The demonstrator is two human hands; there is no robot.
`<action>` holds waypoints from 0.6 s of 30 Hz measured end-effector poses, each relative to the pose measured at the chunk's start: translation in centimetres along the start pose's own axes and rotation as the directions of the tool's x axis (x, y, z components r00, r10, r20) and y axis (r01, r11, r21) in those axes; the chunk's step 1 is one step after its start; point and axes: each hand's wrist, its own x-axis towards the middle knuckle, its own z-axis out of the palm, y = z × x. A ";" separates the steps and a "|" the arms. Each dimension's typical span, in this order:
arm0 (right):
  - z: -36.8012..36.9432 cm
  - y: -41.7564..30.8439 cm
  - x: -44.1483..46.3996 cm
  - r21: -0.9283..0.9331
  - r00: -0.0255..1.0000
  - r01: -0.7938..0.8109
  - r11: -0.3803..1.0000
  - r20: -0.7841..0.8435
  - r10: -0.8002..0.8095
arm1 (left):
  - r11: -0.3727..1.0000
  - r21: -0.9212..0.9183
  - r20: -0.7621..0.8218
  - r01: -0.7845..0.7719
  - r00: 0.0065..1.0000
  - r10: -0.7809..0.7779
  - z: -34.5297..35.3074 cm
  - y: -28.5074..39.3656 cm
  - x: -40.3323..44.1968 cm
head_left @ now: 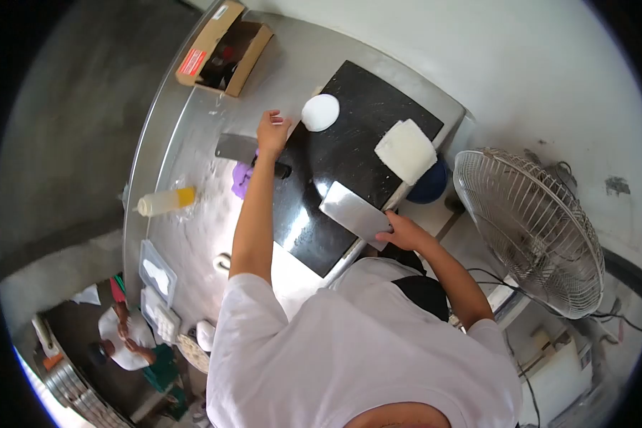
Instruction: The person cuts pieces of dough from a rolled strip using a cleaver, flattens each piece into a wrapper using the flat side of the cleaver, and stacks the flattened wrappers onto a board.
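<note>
My right hand (pixel 399 232) is wrapped round the handle end of a wide cleaver (pixel 353 212), its shiny blade over the lower edge of the black board (pixel 364 100). My left hand (pixel 273 132) is stretched out at the board's left edge, fingers apart, with nothing in it. Just right of it lies a round white piece (pixel 321 113). A second cleaver (pixel 235 147) lies below my left hand, its dark handle partly hidden by my forearm. A purple cloth (pixel 241 180) is beside it. A folded white cloth (pixel 406 151) rests on the board's right part.
An open cardboard box (pixel 244 60) stands at the upper left. A bottle of yellow liquid (pixel 166 202) lies near the counter's left edge, with plastic containers (pixel 157 274) below. A wire-cage fan (pixel 531 232) stands at the right. Another person (pixel 126 335) is at the lower left.
</note>
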 end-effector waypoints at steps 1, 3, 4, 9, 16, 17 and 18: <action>-0.1 -0.1 -0.1 -0.024 1.000 0.006 1.000 0.019 -0.006 | 1.000 -0.009 -0.021 0.021 1.000 -0.021 -1.2 -0.3 -2.2; -0.2 -0.5 -0.4 0.040 0.997 0.077 0.996 -0.028 -0.076 | 0.982 -0.163 -0.155 -0.095 0.985 0.069 -4.2 -1.8 -8.1; 0.0 -0.6 -0.5 0.015 0.996 0.087 0.996 -0.002 -0.087 | 0.984 -0.123 -0.230 -0.131 0.968 0.100 -5.6 -2.9 -11.6; 1.0 -0.5 -1.2 0.178 0.997 0.070 0.982 -0.024 -0.067 | 0.866 0.305 -0.650 0.395 0.752 -0.114 -12.4 -12.2 -29.3; 6.8 -9.6 0.9 -0.166 0.959 0.281 0.945 0.090 -0.270 | 0.893 0.098 -0.591 0.438 0.748 -0.302 -17.3 -24.6 -40.1; 8.5 -11.4 1.4 -0.188 0.958 0.282 0.941 0.110 -0.265 | 0.916 0.015 -0.621 0.402 0.721 -0.306 -17.7 -24.7 -40.1; 10.2 -13.1 2.1 -0.273 0.946 0.322 0.907 0.137 -0.294 | 0.901 -0.154 -0.589 0.405 0.694 -0.413 -18.6 -24.2 -40.1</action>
